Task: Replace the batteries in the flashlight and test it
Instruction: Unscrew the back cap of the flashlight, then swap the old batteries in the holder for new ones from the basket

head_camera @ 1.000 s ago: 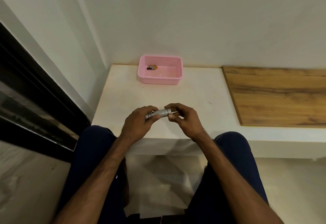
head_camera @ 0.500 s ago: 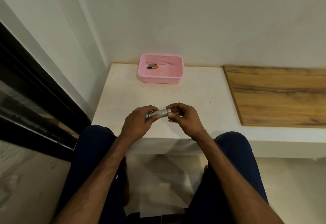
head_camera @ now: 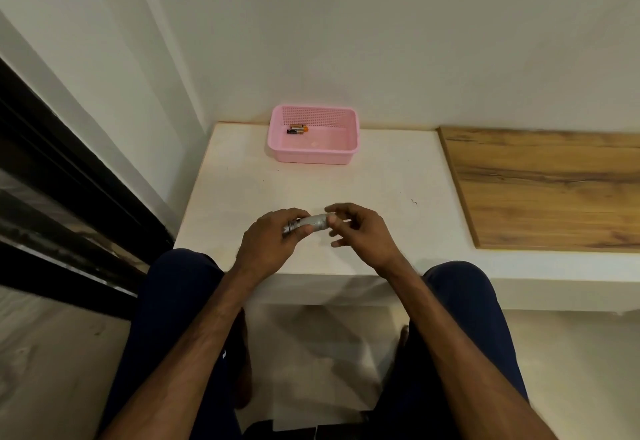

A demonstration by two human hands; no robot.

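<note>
A small silver flashlight [head_camera: 311, 224] is held level above the near edge of the white ledge [head_camera: 242, 190]. My left hand [head_camera: 268, 242] grips its left end. My right hand [head_camera: 360, 231] pinches the right end with thumb and forefinger, the other fingers spread loosely. That end is hidden by the fingertips. Two batteries [head_camera: 297, 129], black with orange ends, lie in the far left part of a pink basket [head_camera: 346, 155] at the back of the ledge.
A wooden board [head_camera: 547, 190] lies on the ledge to the right. A wall runs behind the ledge, and a dark window frame [head_camera: 69, 176] is on the left. My knees in dark trousers sit below the ledge's front edge.
My right hand has loosened and its fingers have spread, turning at the flashlight's right end. The left hand and the flashlight stay in place.
</note>
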